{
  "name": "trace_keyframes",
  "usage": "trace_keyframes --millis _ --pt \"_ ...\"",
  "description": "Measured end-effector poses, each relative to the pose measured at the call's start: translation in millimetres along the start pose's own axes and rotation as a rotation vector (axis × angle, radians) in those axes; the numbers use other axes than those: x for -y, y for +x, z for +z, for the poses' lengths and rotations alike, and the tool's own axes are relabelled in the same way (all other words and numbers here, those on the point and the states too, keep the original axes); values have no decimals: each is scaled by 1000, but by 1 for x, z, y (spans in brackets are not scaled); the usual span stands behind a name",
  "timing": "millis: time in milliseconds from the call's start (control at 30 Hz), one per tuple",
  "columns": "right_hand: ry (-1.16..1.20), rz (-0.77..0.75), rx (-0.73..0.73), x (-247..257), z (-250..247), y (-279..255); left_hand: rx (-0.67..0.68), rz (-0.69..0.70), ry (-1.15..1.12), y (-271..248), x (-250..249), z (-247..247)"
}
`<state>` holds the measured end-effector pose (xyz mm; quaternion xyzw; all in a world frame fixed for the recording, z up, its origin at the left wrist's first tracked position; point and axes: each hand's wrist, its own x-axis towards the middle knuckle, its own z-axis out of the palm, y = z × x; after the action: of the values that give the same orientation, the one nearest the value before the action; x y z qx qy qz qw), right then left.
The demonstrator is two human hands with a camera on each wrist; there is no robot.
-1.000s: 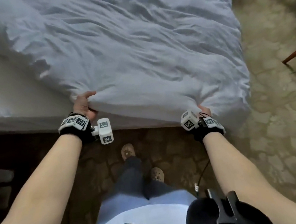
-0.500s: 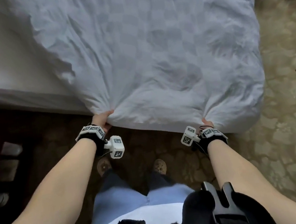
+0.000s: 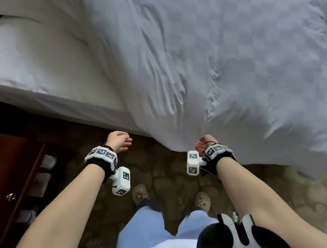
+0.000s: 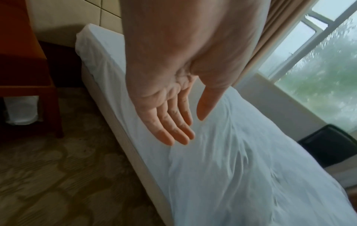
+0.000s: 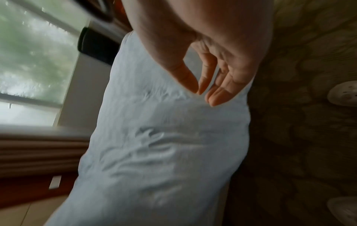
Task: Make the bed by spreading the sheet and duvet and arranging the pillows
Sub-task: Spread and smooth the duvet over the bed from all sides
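Note:
A white duvet (image 3: 222, 55) lies rumpled across the right part of the bed and hangs over its near edge toward the floor. The white sheet (image 3: 39, 64) on the mattress is bare on the left. A pillow (image 3: 20, 7) shows at the bed's far left corner. My left hand (image 3: 118, 141) hovers just off the bed's near edge, fingers straight and empty, as the left wrist view confirms (image 4: 173, 122). My right hand (image 3: 204, 145) is beside the hanging duvet edge, fingers relaxed and holding nothing (image 5: 208, 85).
A dark red wooden nightstand (image 3: 6, 168) stands to the left. Patterned carpet (image 3: 317, 196) covers the floor, and my shoes (image 3: 140, 195) stand close to the bed. A window (image 4: 318, 76) and a curtain lie beyond the bed, with a dark object (image 4: 328, 145) under the window.
Both hands gripped the duvet's near edge and pulled it toward me; now both have let go and drawn back. The duvet edge has dropped over the bed's side.

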<state>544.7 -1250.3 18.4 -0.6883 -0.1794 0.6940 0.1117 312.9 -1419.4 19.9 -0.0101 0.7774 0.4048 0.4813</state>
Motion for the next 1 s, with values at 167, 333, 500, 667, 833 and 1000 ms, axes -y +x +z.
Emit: trace_keyframes --millis 167,333,500,667,833,1000 --pt "-145 1 27 -26 99 -2 -95 45 -78 32 -21 -60" --pt "-180 37 43 -26 166 7 -104 7 -77 68 -37 -89" --pt "-177 37 6 -7 209 20 -64 -7 -24 113 -68 -88" --pt "-118 145 -28 14 220 41 23 -36 8 154 -109 -71" --pt "-121 215 -88 38 222 55 131 -140 34 197 -142 -42" --pt "-177 266 -97 53 228 63 199 -179 133 237 -146 -12"
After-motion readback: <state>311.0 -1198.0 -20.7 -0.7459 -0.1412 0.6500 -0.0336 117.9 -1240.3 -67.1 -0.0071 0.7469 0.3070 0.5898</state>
